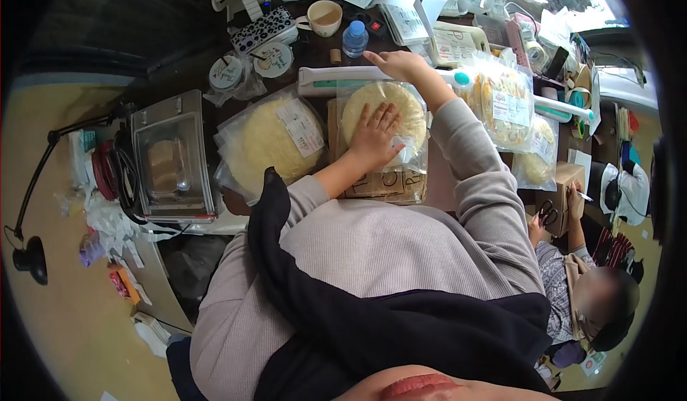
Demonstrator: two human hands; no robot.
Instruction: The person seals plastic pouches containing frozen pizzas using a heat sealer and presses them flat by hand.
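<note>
My left hand lies flat, fingers spread, on a clear plastic bag holding a round, flat, pale yellow food. This bag rests on a cardboard box with handwriting on it. Just beyond the bag, my right hand reaches over a long white and teal bar, which looks like a bag sealer. Its visible fingers are stretched out to the left, and whether it touches the bar I cannot tell. Left of the box is a similar labelled bag of round pale food.
Labelled food bags pile up at right. Behind stand a small water bottle, a mug and label stacks. A clear-lidded machine sits at left. At far right, a person's hand holds scissors beside a box.
</note>
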